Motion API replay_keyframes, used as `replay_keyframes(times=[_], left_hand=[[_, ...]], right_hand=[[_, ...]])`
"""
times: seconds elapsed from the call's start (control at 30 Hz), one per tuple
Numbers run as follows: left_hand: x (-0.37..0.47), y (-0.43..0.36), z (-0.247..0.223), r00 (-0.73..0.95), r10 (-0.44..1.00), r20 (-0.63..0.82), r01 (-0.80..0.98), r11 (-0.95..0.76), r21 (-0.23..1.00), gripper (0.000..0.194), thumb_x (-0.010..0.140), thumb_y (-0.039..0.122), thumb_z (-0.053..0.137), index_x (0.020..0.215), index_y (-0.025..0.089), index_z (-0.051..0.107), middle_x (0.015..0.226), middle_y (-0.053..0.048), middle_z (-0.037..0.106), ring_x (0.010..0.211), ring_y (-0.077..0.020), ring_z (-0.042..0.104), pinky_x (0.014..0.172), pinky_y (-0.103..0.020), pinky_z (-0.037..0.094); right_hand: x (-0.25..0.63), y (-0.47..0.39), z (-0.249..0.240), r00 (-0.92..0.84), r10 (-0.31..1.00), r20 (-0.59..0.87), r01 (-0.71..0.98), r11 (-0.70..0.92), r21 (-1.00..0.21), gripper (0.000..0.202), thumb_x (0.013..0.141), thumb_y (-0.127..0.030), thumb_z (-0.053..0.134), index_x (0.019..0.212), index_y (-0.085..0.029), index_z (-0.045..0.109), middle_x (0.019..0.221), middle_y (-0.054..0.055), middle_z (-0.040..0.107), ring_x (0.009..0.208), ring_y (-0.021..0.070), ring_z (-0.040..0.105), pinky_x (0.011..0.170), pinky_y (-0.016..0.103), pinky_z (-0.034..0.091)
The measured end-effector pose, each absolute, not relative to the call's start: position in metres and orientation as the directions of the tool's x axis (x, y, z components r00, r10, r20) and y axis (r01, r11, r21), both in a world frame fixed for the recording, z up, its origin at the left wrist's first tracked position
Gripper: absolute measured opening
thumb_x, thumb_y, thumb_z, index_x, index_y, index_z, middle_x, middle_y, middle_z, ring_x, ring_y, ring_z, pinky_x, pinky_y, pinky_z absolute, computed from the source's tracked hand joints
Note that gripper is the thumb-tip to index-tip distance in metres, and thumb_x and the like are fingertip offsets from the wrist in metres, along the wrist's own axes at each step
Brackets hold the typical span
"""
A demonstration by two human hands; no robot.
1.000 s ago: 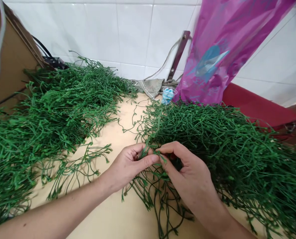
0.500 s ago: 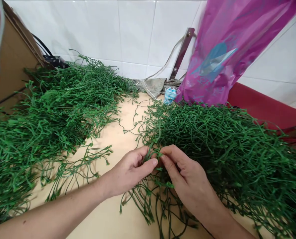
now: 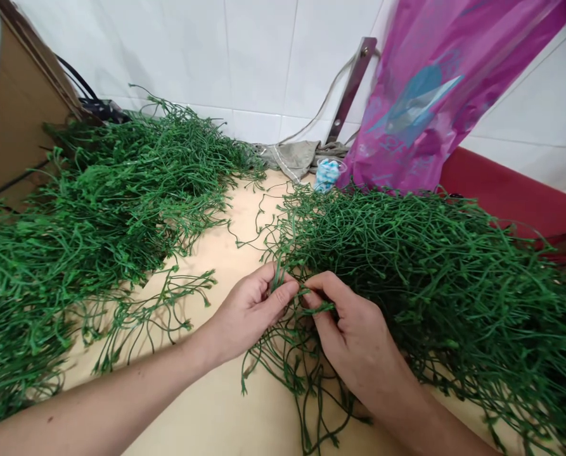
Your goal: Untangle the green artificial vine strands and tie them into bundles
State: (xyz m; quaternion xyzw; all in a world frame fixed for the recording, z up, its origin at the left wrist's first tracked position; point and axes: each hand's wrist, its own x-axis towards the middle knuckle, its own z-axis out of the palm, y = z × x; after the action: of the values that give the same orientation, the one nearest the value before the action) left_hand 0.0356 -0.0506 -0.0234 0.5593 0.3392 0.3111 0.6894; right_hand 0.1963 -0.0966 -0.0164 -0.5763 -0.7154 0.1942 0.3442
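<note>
Thin green plastic stems (image 3: pixel 283 272) are pinched between the thumb and fingers of my left hand (image 3: pixel 254 304), near the middle of the view. Close to its right, my right hand (image 3: pixel 353 329) grips a small green stem piece (image 3: pixel 321 308) with thumb and forefinger. The fingertips of both hands are a short gap apart. More loose green stems (image 3: pixel 311 392) hang or lie below the hands over the pale tabletop (image 3: pixel 187 405); their exact joins are too fine to tell.
Big heaps of green stems lie at the left (image 3: pixel 121 190) and right (image 3: pixel 435 266). A small separate bunch (image 3: pixel 154 310) is left of my hands. Behind stand a blue-and-white item in a clear cup (image 3: pixel 327 175), a grey cloth (image 3: pixel 295 158), a pink bag (image 3: pixel 406 95) and a metal bar (image 3: pixel 352 92).
Both hands have shifted slightly up in the view. The small green piece at my right fingertips now points right, across the fingers. The hanging stems below have swung a little.
</note>
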Motion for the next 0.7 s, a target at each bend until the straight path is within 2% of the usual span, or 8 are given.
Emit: replay_keyframes(times=[0.1,0.17,0.3,0.4,0.47,0.57,0.63,0.7], left_hand=[[0.032,-0.048,-0.024,0.634,0.754,-0.171,-0.025,0.241,0.970,0.038,0.092,0.056,0.057,0.083,0.020,0.048,0.066,0.007,0.035,0.054,-0.0083,0.031,0.049,-0.024,0.025],[0.029,-0.046,-0.025,0.680,0.705,-0.201,-0.040,0.310,0.950,0.040,0.091,0.057,0.058,0.082,0.019,0.049,0.070,0.006,0.037,0.056,-0.0079,0.034,0.051,-0.024,0.028],[0.026,-0.046,-0.030,0.730,0.644,-0.227,-0.128,0.456,0.881,0.034,0.088,0.051,0.066,0.089,0.018,0.058,0.082,0.001,0.047,0.068,-0.0094,0.042,0.057,-0.023,0.032],[0.027,-0.049,-0.031,0.741,0.620,-0.259,-0.176,0.551,0.816,0.032,0.085,0.047,0.071,0.091,0.017,0.059,0.080,0.001,0.048,0.070,-0.0100,0.043,0.058,-0.022,0.032],[0.027,-0.050,-0.027,0.753,0.599,-0.271,-0.203,0.604,0.771,0.030,0.083,0.042,0.072,0.088,0.017,0.059,0.075,0.002,0.045,0.065,-0.0090,0.041,0.056,-0.022,0.029],[0.025,-0.048,-0.020,0.808,0.549,-0.212,-0.273,0.668,0.692,0.027,0.082,0.035,0.066,0.071,0.017,0.048,0.064,0.006,0.035,0.051,-0.0057,0.028,0.050,-0.022,0.023],[0.023,-0.045,-0.016,0.791,0.587,-0.171,-0.333,0.648,0.685,0.032,0.083,0.033,0.061,0.064,0.018,0.040,0.062,0.007,0.031,0.047,-0.0048,0.021,0.049,-0.023,0.022],[0.022,-0.042,-0.017,0.685,0.708,-0.175,-0.359,0.536,0.764,0.030,0.086,0.035,0.061,0.066,0.018,0.045,0.063,0.006,0.035,0.048,-0.0058,0.024,0.051,-0.024,0.026]], right_hand=[[0.198,-0.094,-0.014,-0.121,0.977,0.174,0.599,0.212,-0.773,0.018,0.096,-0.018,0.040,0.084,-0.023,0.053,0.067,-0.003,0.050,0.060,0.0135,0.046,0.055,0.024,0.037],[0.202,-0.091,-0.011,-0.165,0.981,0.102,0.496,0.172,-0.851,0.021,0.100,-0.026,0.040,0.084,-0.023,0.054,0.070,-0.003,0.050,0.063,0.0133,0.047,0.058,0.023,0.040],[0.213,-0.083,-0.003,-0.340,0.940,-0.008,0.301,0.101,-0.948,0.023,0.101,-0.033,0.044,0.087,-0.023,0.059,0.072,-0.003,0.051,0.065,0.0128,0.048,0.060,0.022,0.042],[0.221,-0.080,-0.002,-0.433,0.901,-0.036,0.184,0.049,-0.982,0.027,0.101,-0.043,0.047,0.087,-0.023,0.058,0.072,-0.004,0.050,0.061,0.0118,0.043,0.056,0.022,0.037],[0.225,-0.078,-0.004,-0.487,0.872,-0.050,0.138,0.020,-0.990,0.030,0.099,-0.049,0.050,0.086,-0.022,0.058,0.071,-0.004,0.049,0.060,0.0114,0.039,0.054,0.023,0.034],[0.232,-0.076,-0.009,-0.527,0.849,-0.035,0.043,-0.014,-0.999,0.033,0.097,-0.053,0.053,0.086,-0.022,0.059,0.068,-0.006,0.041,0.059,0.0111,0.035,0.054,0.024,0.031],[0.236,-0.075,-0.009,-0.524,0.852,-0.023,-0.009,-0.033,-0.999,0.034,0.096,-0.054,0.054,0.087,-0.022,0.059,0.066,-0.006,0.037,0.057,0.0109,0.032,0.053,0.024,0.029],[0.239,-0.075,-0.004,-0.521,0.852,-0.053,0.033,-0.042,-0.999,0.035,0.096,-0.054,0.055,0.087,-0.021,0.060,0.066,-0.006,0.039,0.056,0.0107,0.033,0.052,0.025,0.029]])
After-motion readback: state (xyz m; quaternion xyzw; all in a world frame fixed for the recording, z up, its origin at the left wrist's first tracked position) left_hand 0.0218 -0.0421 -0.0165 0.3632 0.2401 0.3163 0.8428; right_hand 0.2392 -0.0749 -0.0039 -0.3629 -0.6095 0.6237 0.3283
